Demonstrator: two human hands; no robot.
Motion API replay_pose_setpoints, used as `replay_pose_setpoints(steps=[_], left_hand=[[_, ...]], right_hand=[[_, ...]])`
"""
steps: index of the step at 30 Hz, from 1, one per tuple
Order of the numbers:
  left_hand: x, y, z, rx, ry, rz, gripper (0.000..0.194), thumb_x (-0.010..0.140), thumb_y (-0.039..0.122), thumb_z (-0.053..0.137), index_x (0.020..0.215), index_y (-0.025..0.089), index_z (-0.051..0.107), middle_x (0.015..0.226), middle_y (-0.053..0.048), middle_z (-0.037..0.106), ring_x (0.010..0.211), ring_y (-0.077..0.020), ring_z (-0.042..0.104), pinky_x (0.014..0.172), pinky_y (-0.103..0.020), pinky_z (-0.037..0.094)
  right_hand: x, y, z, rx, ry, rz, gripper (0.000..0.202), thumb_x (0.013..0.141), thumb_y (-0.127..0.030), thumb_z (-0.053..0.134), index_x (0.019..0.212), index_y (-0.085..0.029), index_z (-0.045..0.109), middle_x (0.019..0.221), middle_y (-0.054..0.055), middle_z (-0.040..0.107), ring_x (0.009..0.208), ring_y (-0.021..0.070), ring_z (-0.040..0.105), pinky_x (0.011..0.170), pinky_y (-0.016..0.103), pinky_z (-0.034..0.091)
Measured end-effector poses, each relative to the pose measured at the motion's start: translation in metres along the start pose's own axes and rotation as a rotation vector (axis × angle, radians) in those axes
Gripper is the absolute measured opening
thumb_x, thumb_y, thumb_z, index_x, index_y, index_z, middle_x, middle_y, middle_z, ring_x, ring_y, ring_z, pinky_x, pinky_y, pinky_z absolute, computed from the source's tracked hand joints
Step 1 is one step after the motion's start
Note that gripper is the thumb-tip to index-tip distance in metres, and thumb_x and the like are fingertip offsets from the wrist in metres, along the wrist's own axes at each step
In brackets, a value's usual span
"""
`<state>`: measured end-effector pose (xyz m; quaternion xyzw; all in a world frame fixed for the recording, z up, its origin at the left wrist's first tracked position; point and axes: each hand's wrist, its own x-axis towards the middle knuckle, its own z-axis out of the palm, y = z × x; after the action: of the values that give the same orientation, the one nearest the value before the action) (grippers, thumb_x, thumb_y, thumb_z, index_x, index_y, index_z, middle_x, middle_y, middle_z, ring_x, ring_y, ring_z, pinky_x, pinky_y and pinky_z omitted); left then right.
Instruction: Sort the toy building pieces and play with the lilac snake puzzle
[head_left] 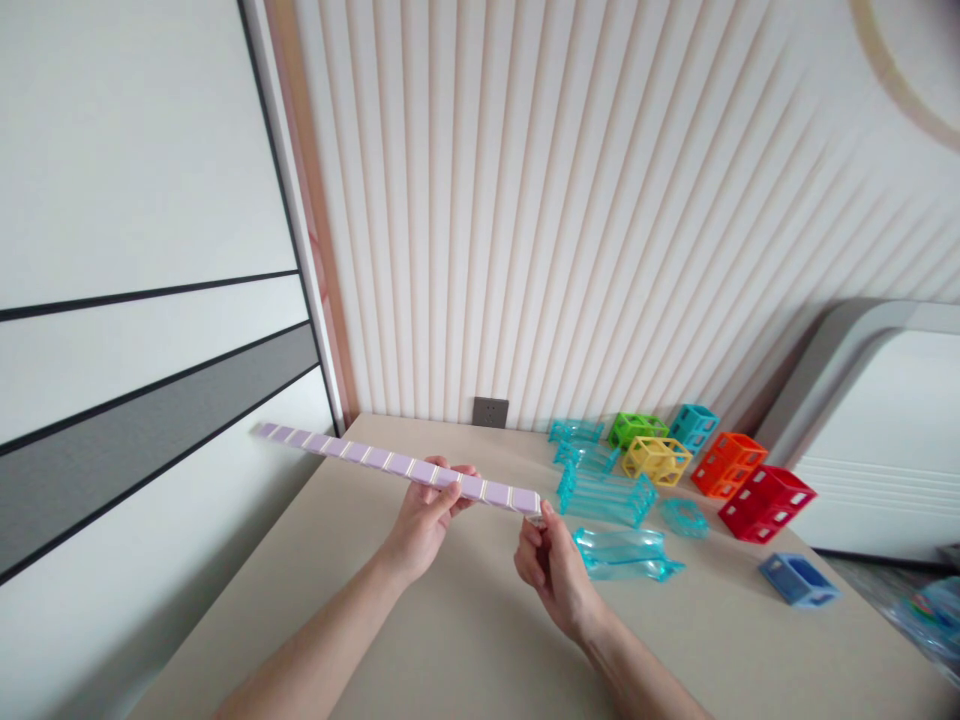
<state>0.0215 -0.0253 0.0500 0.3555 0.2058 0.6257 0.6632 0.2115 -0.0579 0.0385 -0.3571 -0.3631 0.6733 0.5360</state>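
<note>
A long, straight lilac strip, split into several segments by thin white lines, spans the air above the table and slants down to the right. My left hand holds it from beneath, thumb on the near edge and fingers behind. At the strip's right end, my right hand pinches the corner between thumb and curled fingers. Just right of that hand lies a clear teal plastic piece. Beyond it stands a teal barred piece, with a teal ring-shaped piece beside it.
Green, yellow, turquoise, orange, red and blue open-frame blocks stand on the right of the beige table. A ribbed wall with a dark socket rises behind; a white panelled surface borders the left.
</note>
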Motion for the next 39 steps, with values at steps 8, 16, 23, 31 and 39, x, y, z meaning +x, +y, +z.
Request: replay_pose_setpoints(steps=[8,16,23,31,39], left_hand=[[-0.005,0.002,0.004,0.01,-0.115,-0.042,0.033,0.082,0.025,0.082,0.102,0.025,0.055,0.102,-0.002,0.077,0.099,-0.0185,0.071,0.088,-0.032,0.051],[-0.003,-0.001,0.001,0.05,-0.076,-0.049,0.031,0.081,0.024,0.083,0.099,0.024,0.057,0.1,-0.002,0.077,0.102,-0.0223,0.071,0.093,-0.038,0.05],[-0.003,-0.003,0.006,0.032,-0.01,-0.004,0.04,0.073,0.027,0.089,0.099,0.023,0.059,0.096,-0.003,0.077,0.098,-0.0243,0.073,0.092,-0.041,0.053],[-0.003,-0.006,0.008,0.021,0.058,0.038,0.035,0.072,0.026,0.089,0.089,0.021,0.06,0.096,-0.002,0.077,0.092,-0.0196,0.073,0.084,-0.037,0.059],[-0.003,-0.014,0.01,-0.016,0.158,0.05,0.031,0.072,0.03,0.089,0.089,0.018,0.065,0.092,-0.003,0.075,0.088,-0.0167,0.07,0.082,-0.031,0.058]], right_hand=[[0.002,0.004,-0.006,-0.006,0.01,0.032,0.065,0.086,-0.074,0.052,0.05,-0.025,0.028,0.028,-0.011,0.023,0.029,0.0045,0.013,0.04,0.025,0.01],[0.002,-0.002,0.005,-0.211,0.081,-0.007,0.065,0.084,-0.081,0.048,0.061,-0.02,0.05,0.045,-0.006,0.044,0.035,0.006,0.032,0.039,0.022,0.017],[0.002,-0.006,0.004,-0.316,0.099,-0.286,0.056,0.086,-0.068,0.062,0.107,-0.017,0.065,0.065,-0.004,0.055,0.04,0.0063,0.036,0.041,0.023,0.025],[0.0,-0.003,0.003,-0.296,0.122,-0.408,0.055,0.088,-0.059,0.065,0.127,-0.019,0.061,0.074,-0.002,0.058,0.045,0.0074,0.043,0.044,0.023,0.032],[-0.004,0.007,-0.003,-0.503,0.206,-0.452,0.053,0.089,-0.06,0.063,0.122,-0.018,0.065,0.071,-0.003,0.056,0.046,0.0089,0.041,0.045,0.024,0.035]])
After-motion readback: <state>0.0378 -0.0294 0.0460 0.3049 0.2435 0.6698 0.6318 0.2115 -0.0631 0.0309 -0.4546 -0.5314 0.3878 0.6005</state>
